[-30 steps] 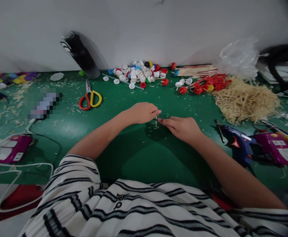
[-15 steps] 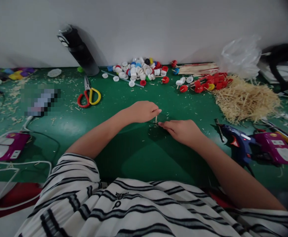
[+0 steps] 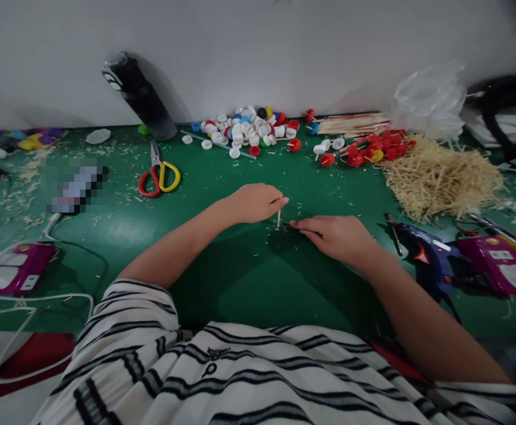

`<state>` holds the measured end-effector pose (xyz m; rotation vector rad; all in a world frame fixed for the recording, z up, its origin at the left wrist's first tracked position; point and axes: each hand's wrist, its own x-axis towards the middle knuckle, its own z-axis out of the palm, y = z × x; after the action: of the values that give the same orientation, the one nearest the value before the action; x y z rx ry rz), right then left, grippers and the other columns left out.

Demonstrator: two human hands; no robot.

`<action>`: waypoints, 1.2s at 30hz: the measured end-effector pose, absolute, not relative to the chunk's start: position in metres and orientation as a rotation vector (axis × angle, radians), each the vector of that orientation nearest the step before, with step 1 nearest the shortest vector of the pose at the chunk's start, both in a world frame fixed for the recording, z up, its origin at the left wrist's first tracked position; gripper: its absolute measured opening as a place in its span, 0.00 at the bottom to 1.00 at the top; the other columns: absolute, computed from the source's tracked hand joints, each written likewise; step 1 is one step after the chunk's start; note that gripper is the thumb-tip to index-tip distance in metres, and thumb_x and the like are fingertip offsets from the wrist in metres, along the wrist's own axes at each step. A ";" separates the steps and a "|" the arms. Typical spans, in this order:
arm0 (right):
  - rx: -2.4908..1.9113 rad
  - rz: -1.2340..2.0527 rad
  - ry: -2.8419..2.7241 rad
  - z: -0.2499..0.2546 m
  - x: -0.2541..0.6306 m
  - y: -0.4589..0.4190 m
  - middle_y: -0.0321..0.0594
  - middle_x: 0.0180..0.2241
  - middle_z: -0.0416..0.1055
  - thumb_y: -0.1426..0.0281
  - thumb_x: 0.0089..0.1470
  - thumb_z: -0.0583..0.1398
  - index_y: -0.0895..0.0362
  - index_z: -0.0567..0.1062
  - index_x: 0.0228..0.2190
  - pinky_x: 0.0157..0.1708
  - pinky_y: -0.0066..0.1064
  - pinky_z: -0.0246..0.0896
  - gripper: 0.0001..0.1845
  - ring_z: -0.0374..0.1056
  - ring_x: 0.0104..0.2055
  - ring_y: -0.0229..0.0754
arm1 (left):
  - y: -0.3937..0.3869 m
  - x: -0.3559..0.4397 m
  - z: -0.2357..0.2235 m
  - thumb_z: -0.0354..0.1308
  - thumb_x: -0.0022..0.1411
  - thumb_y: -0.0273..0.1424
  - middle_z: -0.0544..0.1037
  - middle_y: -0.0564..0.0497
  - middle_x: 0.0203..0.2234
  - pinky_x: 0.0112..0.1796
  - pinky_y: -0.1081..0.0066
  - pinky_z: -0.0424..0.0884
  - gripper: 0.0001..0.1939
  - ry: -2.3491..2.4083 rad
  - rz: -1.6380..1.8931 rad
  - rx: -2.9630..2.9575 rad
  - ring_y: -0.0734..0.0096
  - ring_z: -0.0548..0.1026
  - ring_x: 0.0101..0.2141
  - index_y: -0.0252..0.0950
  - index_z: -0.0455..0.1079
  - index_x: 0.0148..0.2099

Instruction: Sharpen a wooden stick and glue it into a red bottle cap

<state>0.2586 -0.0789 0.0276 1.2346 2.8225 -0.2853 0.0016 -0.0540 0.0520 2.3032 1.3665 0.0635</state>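
Observation:
My left hand [image 3: 260,202] pinches a short wooden stick [image 3: 279,219] from above. The stick stands nearly upright, its lower end at the green tabletop among small pale shavings. To its right, my right hand [image 3: 335,233] lies low over the table, its fingers pressed together and pointing toward the stick, with a small gap between. Whether those fingers hold anything is too dark and small to make out.
Behind are bottle caps [image 3: 244,130], thin sticks [image 3: 350,124] and red caps on sticks [image 3: 372,147]. Pale shredded filler [image 3: 443,177] and a glue gun [image 3: 428,251] lie right. Left are scissors [image 3: 158,171], a dark bottle [image 3: 140,97], a phone [image 3: 78,189] and a white cable [image 3: 63,295].
My right hand has drawn slightly right, away from the stick's lower end. My left hand keeps the stick in nearly the same place. The view has shifted a little.

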 end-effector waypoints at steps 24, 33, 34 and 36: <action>1.254 -0.359 2.678 0.036 0.254 -0.083 0.30 0.58 0.82 0.62 0.75 0.49 0.41 0.81 0.57 0.34 0.34 0.62 0.24 0.80 0.54 0.49 | -0.054 0.003 0.052 0.38 0.79 0.43 0.65 0.50 0.26 0.32 0.63 0.56 0.23 1.394 0.066 2.236 0.67 0.61 0.27 0.40 0.53 0.30; 1.248 -0.386 2.825 0.032 0.262 -0.077 0.30 0.57 0.83 0.61 0.74 0.51 0.39 0.81 0.59 0.34 0.32 0.61 0.23 0.80 0.53 0.46 | -0.055 0.001 0.055 0.37 0.79 0.43 0.72 0.46 0.31 0.34 0.62 0.58 0.22 1.330 -0.003 2.264 0.65 0.66 0.31 0.40 0.57 0.33; 1.255 -0.376 2.853 0.029 0.259 -0.078 0.31 0.57 0.83 0.60 0.74 0.50 0.39 0.81 0.60 0.33 0.32 0.60 0.24 0.79 0.53 0.45 | -0.055 0.002 0.055 0.37 0.78 0.43 0.73 0.46 0.31 0.35 0.62 0.58 0.22 1.332 -0.010 2.261 0.65 0.66 0.31 0.39 0.58 0.34; 1.302 -0.294 2.870 0.024 0.251 -0.080 0.33 0.53 0.84 0.58 0.75 0.49 0.38 0.80 0.61 0.31 0.32 0.56 0.25 0.79 0.50 0.44 | -0.056 0.003 0.057 0.36 0.78 0.43 0.74 0.45 0.33 0.36 0.63 0.59 0.22 1.324 -0.021 2.252 0.64 0.67 0.32 0.39 0.59 0.34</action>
<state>0.2514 -0.0805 0.0244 1.3020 2.8700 -0.2943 0.0027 -0.0564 0.0571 2.2524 1.3238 -0.0212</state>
